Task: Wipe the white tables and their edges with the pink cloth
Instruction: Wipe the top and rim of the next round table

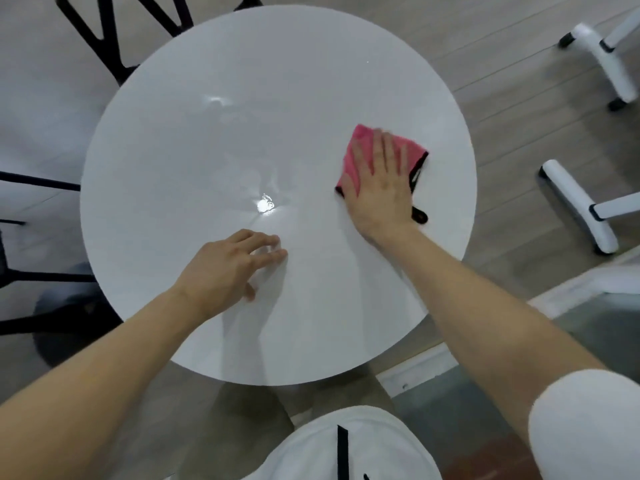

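Note:
A round, glossy white table fills the middle of the view. On its right side lies the pink cloth, folded, with a black trim and a black loop at its near corner. My right hand lies flat on the cloth with the fingers spread and presses it onto the tabletop. My left hand rests on the table nearer to me, fingers apart and fingertips touching the surface, with nothing in it.
A black chair stands at the far left of the table, and black chair legs show at the left. White chair bases with castors stand on the wooden floor at the right. A second white table edge shows at the right.

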Demonstrator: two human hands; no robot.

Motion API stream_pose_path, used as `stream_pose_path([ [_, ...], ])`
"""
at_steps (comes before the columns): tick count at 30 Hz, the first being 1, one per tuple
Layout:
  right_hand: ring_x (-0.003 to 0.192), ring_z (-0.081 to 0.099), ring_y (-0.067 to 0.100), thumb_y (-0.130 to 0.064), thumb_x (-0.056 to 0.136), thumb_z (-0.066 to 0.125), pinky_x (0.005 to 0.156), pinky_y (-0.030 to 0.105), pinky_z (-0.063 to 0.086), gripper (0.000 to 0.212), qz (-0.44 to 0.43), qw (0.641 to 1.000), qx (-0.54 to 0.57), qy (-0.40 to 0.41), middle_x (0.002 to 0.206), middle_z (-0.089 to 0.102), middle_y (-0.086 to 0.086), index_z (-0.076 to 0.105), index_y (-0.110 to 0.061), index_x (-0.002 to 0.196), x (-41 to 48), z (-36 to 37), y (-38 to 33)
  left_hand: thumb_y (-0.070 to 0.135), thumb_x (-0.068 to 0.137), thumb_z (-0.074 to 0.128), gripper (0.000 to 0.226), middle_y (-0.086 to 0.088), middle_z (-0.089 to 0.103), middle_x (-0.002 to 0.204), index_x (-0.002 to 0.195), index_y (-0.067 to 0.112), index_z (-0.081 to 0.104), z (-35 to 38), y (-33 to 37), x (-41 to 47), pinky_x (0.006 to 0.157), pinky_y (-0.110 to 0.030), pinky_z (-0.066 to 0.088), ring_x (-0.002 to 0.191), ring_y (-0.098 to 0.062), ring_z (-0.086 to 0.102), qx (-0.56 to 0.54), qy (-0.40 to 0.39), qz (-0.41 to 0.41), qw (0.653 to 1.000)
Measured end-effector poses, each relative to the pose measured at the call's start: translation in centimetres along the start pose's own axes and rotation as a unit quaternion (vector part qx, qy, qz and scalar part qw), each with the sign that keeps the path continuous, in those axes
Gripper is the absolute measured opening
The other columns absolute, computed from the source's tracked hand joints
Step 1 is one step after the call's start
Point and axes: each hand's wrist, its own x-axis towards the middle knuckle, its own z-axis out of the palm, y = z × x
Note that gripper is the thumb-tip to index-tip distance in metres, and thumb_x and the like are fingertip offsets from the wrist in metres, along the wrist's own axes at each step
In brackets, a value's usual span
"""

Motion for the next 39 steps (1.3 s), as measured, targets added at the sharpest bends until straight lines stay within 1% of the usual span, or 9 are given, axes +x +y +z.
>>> stream_pose_path([
  [4, 0.168, 0.003, 0.025, -0.052, 0.115, 0.031, 0.136, 0.048, 0.007, 0.068, -0.278, 0.958, -0.011, -0.075, 0.18, 0.014, 0.012, 0.023, -0.018, 0.172, -3.6, -1.7, 1.5, 0.015, 0.054, 0.104, 0.102, 0.004, 0.06, 0.153, 0.146, 0.032, 0.065, 0.1, 0.4, -0.2, 0.062, -0.039, 0.062, 0.133, -0.025, 0.06, -0.015, 0.009, 0.003, 1.0],
  [11, 0.163, 0.005, 0.05, -0.055, 0.107, 0.017, 0.133, 0.061, 0.007, 0.087, 0.123, 0.991, -0.025, -0.039, 0.172, 0.011, 0.038, 0.015, 0.008, 0.167, 2.8, -1.2, 3.5, 0.024, 0.058, 0.104, 0.09, 0.003, 0.061, 0.151, 0.14, 0.025, 0.068, -0.2, -0.3, -0.3, 0.072, -0.041, 0.062, 0.135, -0.024, 0.059, -0.025, 0.065, 0.039, 0.997],
  [16, 0.167, -0.003, 0.038, -0.046, 0.111, 0.031, 0.134, 0.057, 0.004, 0.077, -0.134, 0.988, 0.033, -0.069, 0.181, 0.003, 0.015, 0.007, -0.005, 0.172, -5.7, 0.9, -13.0, 0.05, 0.075, 0.095, 0.074, 0.005, 0.065, 0.14, 0.139, 0.025, 0.068, -1.7, -1.9, -3.0, 0.081, -0.044, 0.062, 0.127, -0.021, 0.061, -0.054, 0.139, -0.044, 0.988],
  [19, 0.168, -0.005, 0.026, -0.05, 0.112, 0.038, 0.135, 0.051, 0.006, 0.073, -0.22, 0.972, 0.041, -0.073, 0.182, 0.004, 0.004, 0.013, -0.018, 0.174, -7.5, 0.0, -10.6, 0.061, 0.078, 0.088, 0.081, 0.004, 0.064, 0.141, 0.145, 0.022, 0.064, -2.8, -5.4, -4.7, 0.089, -0.046, 0.061, 0.129, -0.021, 0.06, -0.048, 0.137, -0.073, 0.987],
  [24, 0.168, -0.002, 0.024, -0.059, 0.111, 0.031, 0.136, 0.05, 0.005, 0.076, 0.105, 0.994, -0.005, -0.043, 0.182, 0.0, 0.005, 0.007, -0.025, 0.174, -6.4, -1.3, -1.0, 0.088, 0.056, 0.084, 0.13, 0.0, 0.042, 0.164, 0.161, 0.023, 0.041, -3.5, -10.8, -6.4, 0.119, -0.054, 0.044, 0.151, -0.027, 0.039, -0.067, 0.071, -0.195, 0.976],
  [27, 0.167, 0.006, 0.037, -0.062, 0.108, 0.017, 0.134, 0.055, 0.008, 0.077, 0.258, 0.966, -0.018, 0.016, 0.18, 0.007, 0.019, 0.014, -0.021, 0.173, -3.9, 0.4, -8.8, 0.095, 0.047, 0.081, 0.145, -0.002, 0.034, 0.169, 0.164, 0.022, 0.034, -4.0, -14.2, -7.0, 0.124, -0.054, 0.038, 0.155, -0.029, 0.033, -0.075, 0.03, -0.241, 0.967],
  [32, 0.168, 0.005, 0.029, -0.06, 0.111, 0.029, 0.134, 0.052, 0.006, 0.07, 0.011, 0.999, 0.043, -0.018, 0.181, 0.011, 0.01, 0.026, -0.026, 0.172, -4.6, 3.5, -27.5, 0.08, 0.043, 0.096, 0.15, 0.002, 0.023, 0.172, 0.166, 0.029, 0.026, -4.2, -16.4, -7.7, 0.124, -0.053, 0.038, 0.158, -0.029, 0.026, -0.061, -0.038, -0.224, 0.972],
  [35, 0.168, 0.0, 0.02, -0.061, 0.112, 0.035, 0.136, 0.048, 0.005, 0.068, -0.074, 0.996, 0.039, -0.033, 0.182, 0.007, 0.002, 0.022, -0.031, 0.172, -8.4, 2.9, -25.8, 0.077, 0.048, 0.096, 0.147, -0.003, 0.02, 0.174, 0.165, 0.026, 0.023, -3.5, -16.4, -8.1, 0.125, -0.052, 0.038, 0.157, -0.033, 0.025, -0.036, -0.029, -0.201, 0.979],
  [39, 0.168, -0.005, 0.016, -0.064, 0.112, 0.032, 0.136, 0.044, -0.002, 0.071, 0.118, 0.992, 0.007, -0.045, 0.182, -0.001, -0.004, 0.012, -0.034, 0.173, -12.0, 0.4, -15.3, 0.086, 0.049, 0.089, 0.147, -0.005, 0.021, 0.173, 0.164, 0.024, 0.021, -3.3, -16.9, -8.1, 0.119, -0.051, 0.045, 0.156, -0.033, 0.028, -0.005, -0.018, -0.176, 0.984],
])
